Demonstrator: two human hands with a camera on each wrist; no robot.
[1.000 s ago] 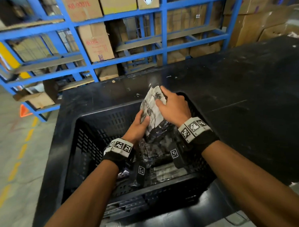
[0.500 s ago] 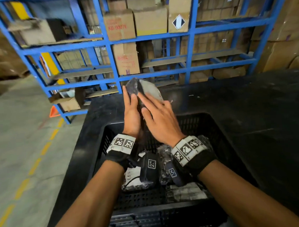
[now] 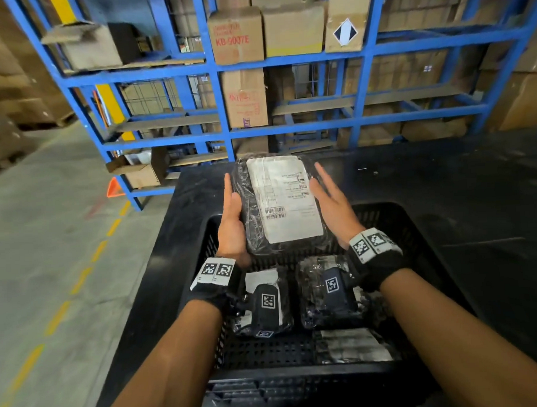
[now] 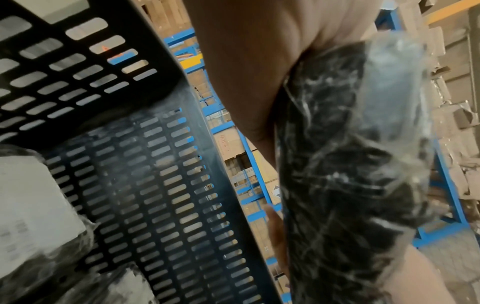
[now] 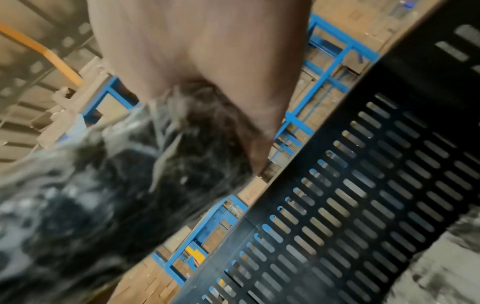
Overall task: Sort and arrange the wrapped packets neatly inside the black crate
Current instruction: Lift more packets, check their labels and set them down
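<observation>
A black plastic-wrapped packet with a white label facing up is held above the far end of the black crate. My left hand presses flat against its left edge, fingers straight. My right hand presses its right edge with straight, spread fingers. The left wrist view shows the packet against my palm. In the blurred right wrist view it lies under my hand. More wrapped packets lie on the crate floor, partly hidden by my wrists.
The crate sits on a black table with bare surface to the right and behind. Blue racking with cardboard boxes stands beyond the table. Concrete floor with yellow dashes is on the left.
The packet came up out of the crate and turned from edge-on to label up. My hands moved apart to its two sides.
</observation>
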